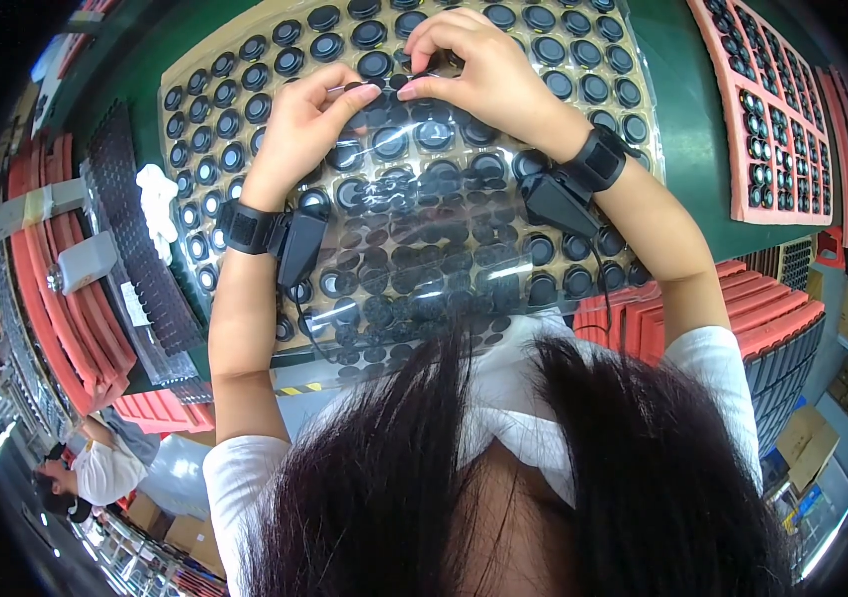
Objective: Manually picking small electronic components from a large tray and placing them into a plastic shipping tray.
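Note:
A clear plastic sheet [424,261] carries rows of thin black discs and lies slantwise over the tray in front of me. At its far edge my left hand [306,124] is closed, thumb and forefinger pinching that edge. Just to the right my right hand [499,82] pinches the same edge, its thumb close to the left one, by a small black disc [399,82]. Beneath spreads a tray [185,70] with rows of round black parts [233,157], some with pale shiny centres. The sheet partly covers its middle and near rows.
Dark perforated strips [135,234] and a crumpled white cloth [156,204] lie left of the tray. A pink foam tray [742,213] of round parts lies at the far right. Pink trays [762,310] are stacked at the near right. Another person [110,466] is at the lower left.

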The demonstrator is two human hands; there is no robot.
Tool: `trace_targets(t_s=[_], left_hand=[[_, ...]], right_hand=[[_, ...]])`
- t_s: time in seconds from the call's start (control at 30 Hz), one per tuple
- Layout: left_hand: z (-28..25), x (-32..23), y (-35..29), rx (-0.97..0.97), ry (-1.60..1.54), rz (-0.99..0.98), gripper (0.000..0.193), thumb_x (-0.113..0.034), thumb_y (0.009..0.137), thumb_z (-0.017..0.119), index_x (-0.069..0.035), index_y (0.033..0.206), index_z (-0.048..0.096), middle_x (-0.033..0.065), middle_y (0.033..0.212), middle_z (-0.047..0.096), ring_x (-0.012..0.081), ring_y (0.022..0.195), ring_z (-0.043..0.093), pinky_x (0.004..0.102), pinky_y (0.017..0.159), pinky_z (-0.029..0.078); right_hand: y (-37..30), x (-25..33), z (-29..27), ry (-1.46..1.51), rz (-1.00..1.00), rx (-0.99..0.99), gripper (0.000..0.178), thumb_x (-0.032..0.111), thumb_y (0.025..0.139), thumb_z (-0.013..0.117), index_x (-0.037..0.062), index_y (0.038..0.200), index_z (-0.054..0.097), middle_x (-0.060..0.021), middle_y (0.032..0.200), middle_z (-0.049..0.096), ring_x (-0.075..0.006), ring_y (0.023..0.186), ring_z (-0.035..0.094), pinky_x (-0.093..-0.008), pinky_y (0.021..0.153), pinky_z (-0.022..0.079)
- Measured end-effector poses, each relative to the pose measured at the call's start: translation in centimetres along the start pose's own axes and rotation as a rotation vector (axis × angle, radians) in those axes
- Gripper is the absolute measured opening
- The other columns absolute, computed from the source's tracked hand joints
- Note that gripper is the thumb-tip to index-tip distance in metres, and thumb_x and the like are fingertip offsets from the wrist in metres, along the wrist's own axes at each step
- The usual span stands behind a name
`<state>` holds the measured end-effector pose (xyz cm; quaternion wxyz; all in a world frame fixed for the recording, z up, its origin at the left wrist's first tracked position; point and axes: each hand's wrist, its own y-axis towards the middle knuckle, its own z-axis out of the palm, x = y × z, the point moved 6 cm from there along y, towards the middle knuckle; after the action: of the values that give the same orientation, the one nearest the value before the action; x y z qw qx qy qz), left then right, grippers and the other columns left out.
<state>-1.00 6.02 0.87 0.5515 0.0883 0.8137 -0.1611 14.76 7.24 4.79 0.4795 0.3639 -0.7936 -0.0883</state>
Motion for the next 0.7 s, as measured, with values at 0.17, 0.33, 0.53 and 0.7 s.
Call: trace_targets(t_s=[0.17,0.33,0.53,0.7], left_hand=[[-0.05,-0.17,-0.03,-0.009,0.048,0.014,0.015,-0.015,0.085,0.059,-0.001,0.087,0.057,0.0008,0.072,0.061,0.0041,0.063,0.055,0.0174,0.056,0.043],[-0.07,-0.12,0.00,-0.014,0.044,0.031,0.015,-0.016,0.084,0.060,-0.001,0.087,0.057,-0.0008,0.069,0.059,0.0024,0.062,0.051,0.0168,0.054,0.039],[-0.14,0.28,0.05,-0.020,0.061,0.039,0.015,-0.017,0.083,0.061,-0.002,0.086,0.057,-0.0034,0.067,0.055,0.0010,0.061,0.045,0.0164,0.053,0.034],[-0.14,0.30,0.07,-0.024,0.049,0.059,0.015,-0.017,0.083,0.062,-0.003,0.086,0.057,-0.0045,0.067,0.054,0.0006,0.061,0.043,0.0165,0.053,0.033]], right_hand=[[-0.03,-0.18,0.09,-0.005,0.010,0.005,0.024,0.014,0.064,0.072,0.0047,0.073,0.052,-0.0071,0.080,0.055,-0.0264,0.082,0.051,-0.0339,0.072,0.041],[0.02,-0.10,0.01,0.009,0.006,0.012,0.024,0.014,0.065,0.072,0.0049,0.073,0.052,-0.0064,0.079,0.055,-0.0259,0.081,0.050,-0.0335,0.071,0.041],[0.00,-0.17,0.05,0.008,0.010,0.034,0.025,0.014,0.065,0.072,0.0051,0.074,0.051,-0.0063,0.080,0.054,-0.0253,0.081,0.050,-0.0333,0.071,0.041],[-0.04,-0.43,0.27,0.003,0.003,0.053,0.026,0.015,0.066,0.072,0.0052,0.075,0.050,-0.0064,0.080,0.054,-0.0250,0.081,0.050,-0.0331,0.071,0.041]])
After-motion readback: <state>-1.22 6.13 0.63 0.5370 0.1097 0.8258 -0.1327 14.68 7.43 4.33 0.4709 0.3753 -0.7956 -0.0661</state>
